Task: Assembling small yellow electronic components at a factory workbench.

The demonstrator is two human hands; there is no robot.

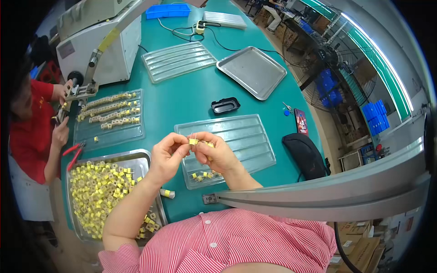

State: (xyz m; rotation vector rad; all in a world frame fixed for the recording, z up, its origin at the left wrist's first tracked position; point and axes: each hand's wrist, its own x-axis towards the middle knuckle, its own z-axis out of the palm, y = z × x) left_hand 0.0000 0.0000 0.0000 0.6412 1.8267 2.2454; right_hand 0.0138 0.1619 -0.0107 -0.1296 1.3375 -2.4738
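A small yellow-wrapped coil with thin wire leads (pixel 193 141) sits between the fingertips of my left hand (pixel 166 157), which pinches it. My right hand (pixel 217 154) is closed beside it, its fingers meeting the left ones; another yellow coil (pixel 210 144) shows within its grip. Both hands are above the near left part of a clear ribbed plastic tray (pixel 246 141). Several yellow coils (pixel 205 175) lie in that tray's near end, partly under my right hand. Left of my left forearm, a metal tray (pixel 146 157) is heaped with many loose yellow coils (pixel 98 193).
A co-worker in a red shirt (pixel 32 132) handles a part at a machine (pixel 98 54) on the left. Near them are a tray of coil rows (pixel 109 132) and red-handled pliers (pixel 75 154). A grey metal arm (pixel 318 198) crosses at right, by a black pouch (pixel 305 154).
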